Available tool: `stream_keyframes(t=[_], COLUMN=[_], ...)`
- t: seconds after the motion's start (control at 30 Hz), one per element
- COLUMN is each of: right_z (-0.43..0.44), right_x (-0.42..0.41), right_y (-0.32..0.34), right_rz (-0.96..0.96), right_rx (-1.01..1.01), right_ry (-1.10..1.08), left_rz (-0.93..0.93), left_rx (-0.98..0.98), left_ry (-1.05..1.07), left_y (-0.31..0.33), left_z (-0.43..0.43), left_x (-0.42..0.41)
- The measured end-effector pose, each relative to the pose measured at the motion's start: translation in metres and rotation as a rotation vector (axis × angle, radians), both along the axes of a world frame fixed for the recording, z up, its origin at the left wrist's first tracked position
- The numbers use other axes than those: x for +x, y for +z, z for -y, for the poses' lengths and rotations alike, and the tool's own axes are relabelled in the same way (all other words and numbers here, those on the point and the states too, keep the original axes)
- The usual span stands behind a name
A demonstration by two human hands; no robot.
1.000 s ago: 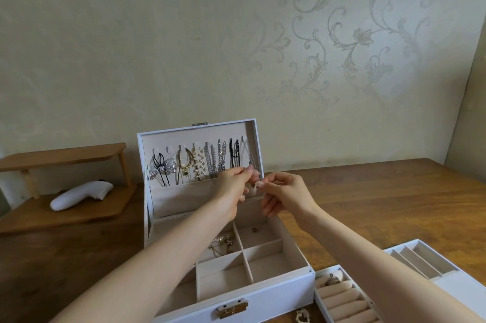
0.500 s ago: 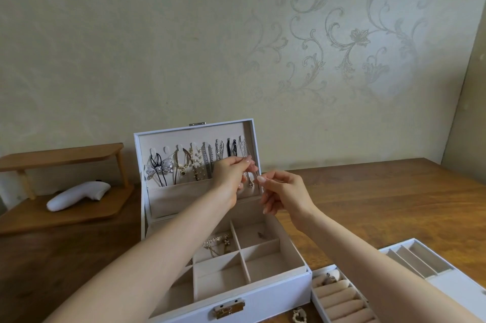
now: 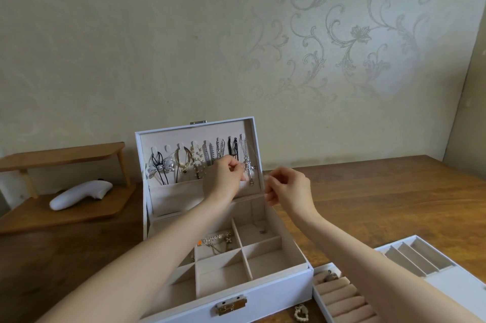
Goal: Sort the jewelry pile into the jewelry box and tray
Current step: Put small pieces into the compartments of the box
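Note:
The white jewelry box [image 3: 263, 293] stands open on the table. Several necklaces hang from hooks in its upright lid [image 3: 194, 130]. My left hand [image 3: 226, 176] is raised to the lid, fingertips pinched on the silver cross necklace [image 3: 249, 167] on the rightmost hook. My right hand [image 3: 288, 188] hovers just right of the lid with fingers curled, and I see nothing in it. A gold necklace [image 3: 218, 239] lies in a middle compartment, a small pendant [image 3: 262, 230] in the back right one. The white tray [image 3: 452, 280] sits at the right, with a ring [image 3: 330, 276] in its beige rolls.
A small beaded piece [image 3: 301, 313] lies on the wooden table [image 3: 381, 204] in front of the box. At the left a two-level wooden shelf [image 3: 63, 155] holds a white handheld device [image 3: 81, 193]. A patterned wall stands close behind.
My right hand has drawn away to the right from my left hand. The left hand stays at the rightmost necklace on the lid.

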State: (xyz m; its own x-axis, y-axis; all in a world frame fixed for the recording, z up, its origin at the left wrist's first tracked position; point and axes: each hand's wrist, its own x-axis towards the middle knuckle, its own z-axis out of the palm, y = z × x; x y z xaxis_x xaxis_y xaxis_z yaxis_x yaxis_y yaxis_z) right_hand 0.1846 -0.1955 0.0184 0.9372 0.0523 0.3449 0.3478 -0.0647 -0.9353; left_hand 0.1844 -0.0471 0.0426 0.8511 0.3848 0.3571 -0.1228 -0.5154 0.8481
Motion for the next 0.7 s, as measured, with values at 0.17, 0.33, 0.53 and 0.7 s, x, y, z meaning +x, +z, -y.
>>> stream_keyframes(t=[0.17, 0.33, 0.53, 0.7], right_z=[-0.008, -0.015, -0.014, -0.014], right_x=[0.006, 0.000, -0.002, -0.003], right_y=[-0.005, -0.003, 0.001, 0.003], right_rz=[0.387, 0.470, 0.510, 0.570], right_rx=[-0.595, -0.797, -0.992, -1.090], right_ry=[-0.075, -0.039, 0.007, 0.020], left_rz=[0.040, 0.113, 0.107, 0.068], left_rx=[0.427, 0.348, 0.374, 0.395], left_ry=[0.187, 0.163, 0.120, 0.107], left_y=[0.009, 0.013, 0.007, 0.004], left_z=[0.008, 0.008, 0.004, 0.003], left_x=[-0.013, -0.014, -0.014, -0.012])
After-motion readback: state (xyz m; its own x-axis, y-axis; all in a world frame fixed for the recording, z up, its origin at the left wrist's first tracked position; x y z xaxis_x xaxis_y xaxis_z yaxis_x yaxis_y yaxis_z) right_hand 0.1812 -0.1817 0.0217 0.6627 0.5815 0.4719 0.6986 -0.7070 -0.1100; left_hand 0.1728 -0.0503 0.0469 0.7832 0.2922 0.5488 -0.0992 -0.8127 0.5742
